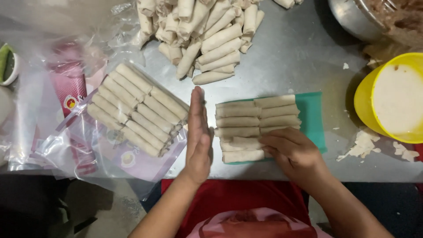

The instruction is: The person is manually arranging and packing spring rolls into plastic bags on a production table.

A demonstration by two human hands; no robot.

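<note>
The left hand (198, 132) stands flat and open on its edge, fingers together, just beside the left ends of the rolls (255, 128) laid in two columns on the green board (315, 119); it holds nothing. The right hand (291, 152) rests with its fingers spread loosely over the lower rolls at the near right of the stack, pressing rather than gripping; whether a roll is pinched under the fingers cannot be told.

The risk I see lies in squeezing: the rolls look soft and thin-skinned, so a hard push from the left palm against the ends could flatten them or split a wrapper; the lowest rolls sit a little askew and near the board's front edge, so a sideways shove could roll one off onto the counter (286, 66). The right column reaches close to the board's bare part, and uneven pressure could skew the rows.

To the left a packed bag of rolls (136, 110) lies close to the left hand; a careless backward sweep of that hand could nudge it. The loose heap of rolls (207, 35) behind, the yellow bowl (363, 101) and the metal bowl (352, 17) stand well apart.
</note>
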